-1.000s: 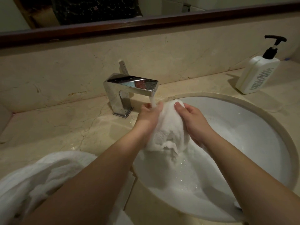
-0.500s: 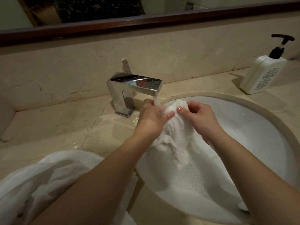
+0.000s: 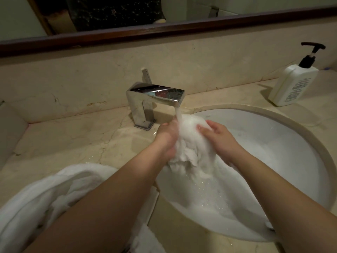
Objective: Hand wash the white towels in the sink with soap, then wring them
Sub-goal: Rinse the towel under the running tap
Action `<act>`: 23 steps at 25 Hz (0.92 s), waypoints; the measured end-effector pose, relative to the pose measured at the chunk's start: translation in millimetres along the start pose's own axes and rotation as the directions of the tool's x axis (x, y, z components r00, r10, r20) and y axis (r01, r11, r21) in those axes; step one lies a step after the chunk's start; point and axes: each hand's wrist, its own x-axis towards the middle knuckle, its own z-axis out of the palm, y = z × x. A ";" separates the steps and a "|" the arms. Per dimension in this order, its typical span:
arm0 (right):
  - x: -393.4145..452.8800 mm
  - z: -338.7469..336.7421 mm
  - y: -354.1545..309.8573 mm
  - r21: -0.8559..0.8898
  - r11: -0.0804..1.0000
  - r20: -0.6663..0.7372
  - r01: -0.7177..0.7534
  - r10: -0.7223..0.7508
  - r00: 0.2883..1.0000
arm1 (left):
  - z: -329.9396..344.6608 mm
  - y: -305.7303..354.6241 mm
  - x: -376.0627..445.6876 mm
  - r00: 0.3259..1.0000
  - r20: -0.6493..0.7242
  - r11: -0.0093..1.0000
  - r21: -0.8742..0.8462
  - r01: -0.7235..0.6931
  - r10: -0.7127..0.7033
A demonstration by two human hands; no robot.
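- Your left hand [image 3: 166,138] and right hand [image 3: 217,136] each have fingers curled into the bunched top of the white towel [image 3: 191,143]; both are grasping it, one on either side, held up at the back-left rim of the sink [image 3: 291,125].
- The rest of that towel trails down into the basin, wet and speckled with small bubbles.
- Compared with a second ago, the bunch has shifted fully under the stream from the faucet [image 3: 155,94], and your right fingers have slid from the crest down onto its right flank. Water now strikes the crest directly.
- I read this as rinsing or working the lather through; wringing has not begun.
- A second towel [image 3: 54,194] lies heaped at the front-left edge of the surface [image 3: 73,139], under your left forearm.
- The soap bottle [image 3: 293,83] stands at the back-right corner, well apart from your hands.
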 end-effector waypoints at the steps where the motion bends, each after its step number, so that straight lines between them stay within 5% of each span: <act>1: 1.1 2.1 -3.2 0.062 0.998 -0.046 0.013 -0.010 0.999 | -0.1 -3.3 -0.5 0.999 0.027 0.999 0.015 -0.030 0.030; 4: 5.7 7.6 -12.0 0.199 0.979 -0.131 0.039 -0.013 0.991 | 0.0 -8.4 -8.2 0.979 0.187 0.991 0.096 -0.096 0.077; 7: 16.9 15.1 -15.5 0.156 0.988 -0.197 0.018 0.013 0.980 | -0.8 -8.4 -19.7 0.938 0.326 0.981 0.108 -0.158 0.116; 12: 36.0 14.3 -7.6 -0.020 0.994 -0.103 -0.104 0.101 0.990 | 4.2 -14.8 -13.3 0.997 0.070 0.994 0.102 -0.026 0.018; 16: 25.5 4.6 4.8 -0.113 0.984 -0.016 -0.138 0.137 0.990 | 5.5 -21.6 14.1 0.991 -0.008 0.983 -0.129 0.132 -0.134; 19: 19.4 -5.0 6.9 -0.132 0.987 0.049 -0.088 0.095 0.994 | 7.4 -25.2 14.4 0.992 0.032 0.981 -0.150 0.123 -0.120; 23: 14.3 18.1 2.9 -0.145 0.986 -0.084 0.080 -0.093 0.992 | 5.3 -19.6 3.8 0.989 -0.036 0.986 -0.094 0.140 -0.144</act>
